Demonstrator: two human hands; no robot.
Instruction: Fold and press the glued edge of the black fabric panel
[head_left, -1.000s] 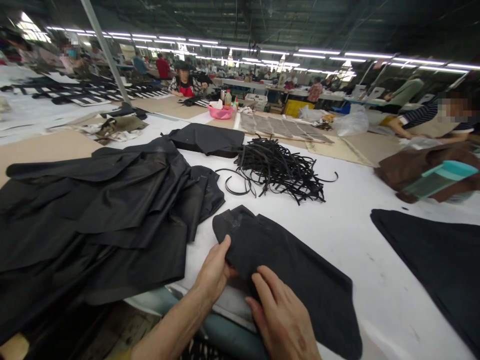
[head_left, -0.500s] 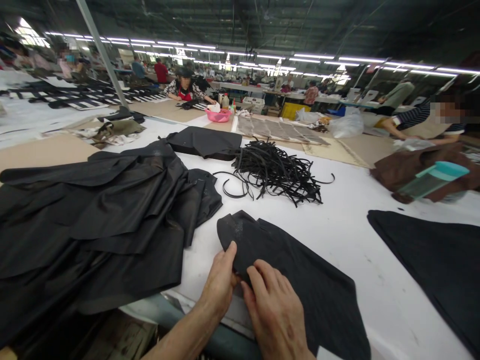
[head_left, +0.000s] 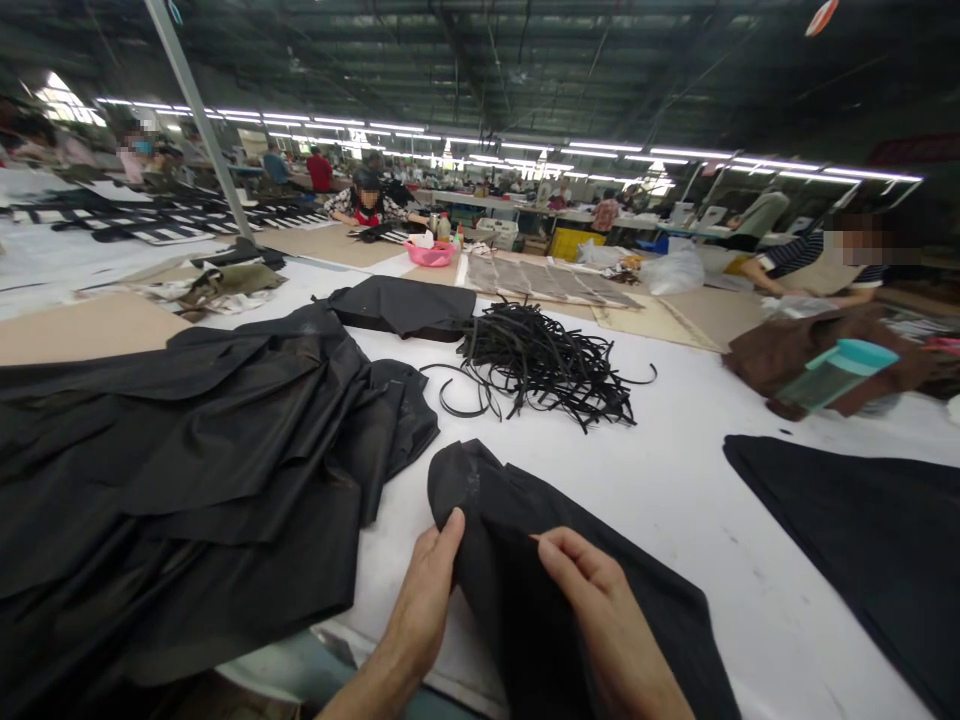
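A black fabric piece (head_left: pixel 630 575) lies in front of me on the white tabletop. My left hand (head_left: pixel 427 580) pinches its left edge between thumb and fingers. My right hand (head_left: pixel 592 590) has thumb and forefinger closed on a raised fold of the same piece, lifted toward me. Left of my hands, a rumpled heap of black fabric (head_left: pixel 247 480) hangs over the table's near edge. Beyond the piece sits a tangled pile of narrow black strips (head_left: pixel 547 365), with a neat black fabric stack (head_left: pixel 405 305) beside it.
Further black fabric (head_left: pixel 862 540) lies at the right. A bottle with a turquoise lid (head_left: pixel 840 375) leans on brown fabric (head_left: pixel 757 350). A pink basket (head_left: pixel 430 254) stands farther back. A co-worker (head_left: pixel 825 265) in a striped top is at the right; another (head_left: pixel 367 205) sits across the table.
My right hand has moved up and right, turning over a flap of the black piece and raising it. My left hand keeps its grip on the edge. The camera view has shifted slightly.
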